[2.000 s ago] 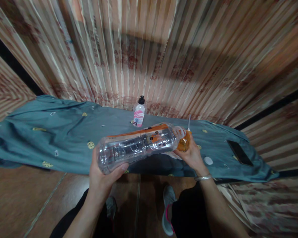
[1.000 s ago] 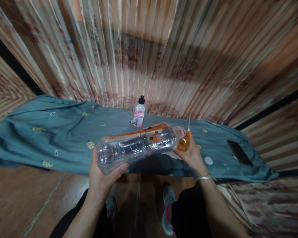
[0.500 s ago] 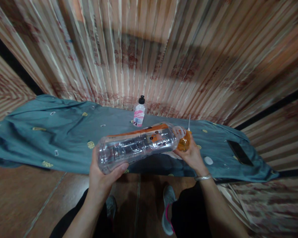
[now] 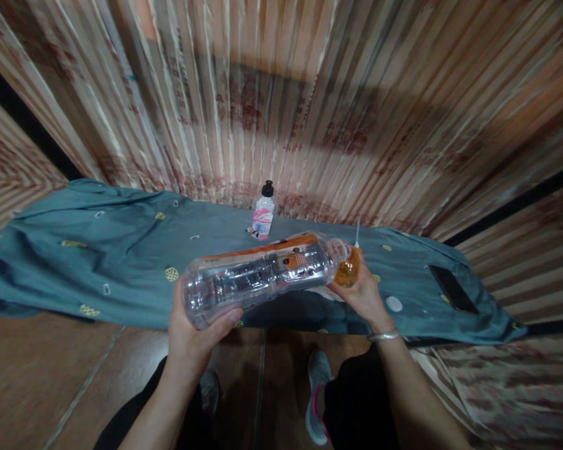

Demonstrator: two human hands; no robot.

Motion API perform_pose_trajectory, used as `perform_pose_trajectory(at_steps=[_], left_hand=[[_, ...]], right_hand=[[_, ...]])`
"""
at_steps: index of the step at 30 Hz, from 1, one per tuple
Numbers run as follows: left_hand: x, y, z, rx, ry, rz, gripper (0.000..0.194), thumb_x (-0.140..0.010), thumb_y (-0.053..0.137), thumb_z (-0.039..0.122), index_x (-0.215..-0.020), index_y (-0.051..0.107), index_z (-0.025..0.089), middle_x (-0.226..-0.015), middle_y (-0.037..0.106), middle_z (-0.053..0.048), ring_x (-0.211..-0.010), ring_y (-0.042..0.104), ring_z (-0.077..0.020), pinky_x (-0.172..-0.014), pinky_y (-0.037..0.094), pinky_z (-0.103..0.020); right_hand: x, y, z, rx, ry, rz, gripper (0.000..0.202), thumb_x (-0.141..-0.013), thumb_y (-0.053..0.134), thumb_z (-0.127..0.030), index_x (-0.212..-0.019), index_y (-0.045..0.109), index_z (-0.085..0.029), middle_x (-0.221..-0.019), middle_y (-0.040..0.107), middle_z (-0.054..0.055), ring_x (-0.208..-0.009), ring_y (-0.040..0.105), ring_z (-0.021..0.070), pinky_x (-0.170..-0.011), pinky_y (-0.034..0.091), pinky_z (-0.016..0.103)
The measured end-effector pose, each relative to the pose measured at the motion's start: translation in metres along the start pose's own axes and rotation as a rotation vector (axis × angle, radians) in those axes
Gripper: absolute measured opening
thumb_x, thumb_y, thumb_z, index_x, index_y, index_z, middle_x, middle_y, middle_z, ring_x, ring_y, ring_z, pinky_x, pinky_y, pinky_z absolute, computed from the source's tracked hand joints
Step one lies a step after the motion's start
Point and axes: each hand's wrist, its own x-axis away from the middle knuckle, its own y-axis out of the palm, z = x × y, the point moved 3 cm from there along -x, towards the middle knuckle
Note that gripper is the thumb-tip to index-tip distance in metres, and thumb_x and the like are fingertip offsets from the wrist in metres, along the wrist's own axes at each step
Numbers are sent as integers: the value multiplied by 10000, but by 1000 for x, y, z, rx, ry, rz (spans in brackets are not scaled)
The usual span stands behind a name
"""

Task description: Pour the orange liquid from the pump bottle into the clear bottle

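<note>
A large clear plastic bottle (image 4: 258,281) with an orange label lies nearly level in the air, its neck to the right. My left hand (image 4: 199,331) is wrapped round its base end. At the neck, my right hand (image 4: 363,290) grips a small rounded amber bottle (image 4: 347,269), which looks orange inside. The two bottle necks are close together; whether they touch I cannot make out. A thin whitish tube (image 4: 358,232) sticks up just behind my right fingers. Partly hidden beneath the hand is something pale and flat.
A teal patterned cloth (image 4: 136,250) covers the narrow table. On it stand or lie a black-capped bottle with a pink label (image 4: 263,215), a white round lid (image 4: 394,304) and a dark phone (image 4: 453,289). A pleated curtain (image 4: 272,112) hangs behind.
</note>
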Motion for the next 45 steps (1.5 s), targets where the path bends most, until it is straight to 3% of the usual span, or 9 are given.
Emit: perform_pose_trajectory(at_steps=[31,45], left_hand=[[1,0,-4,8,-11,16,830,-529,978,373,-1244,599,189,-1084,705,-41,-978,663,-242,-913,521,-356],[-3,-4,-8,-16,1,-8,858,-510,973,429,-1252,612,198,-1123,704,-77,-1028,694,-312,-952,559,-444]], right_hand=[[1,0,1,8,14,2,997,-732,852,-549,-1554,411,-196,-1504,619,172,-1387,606,374,-1212,441,588],[1,-1,3,33,-13,5,991,-742,847,-569,-1555,410,-209,-1503,621,164,-1368,621,369,-1198,456,576]])
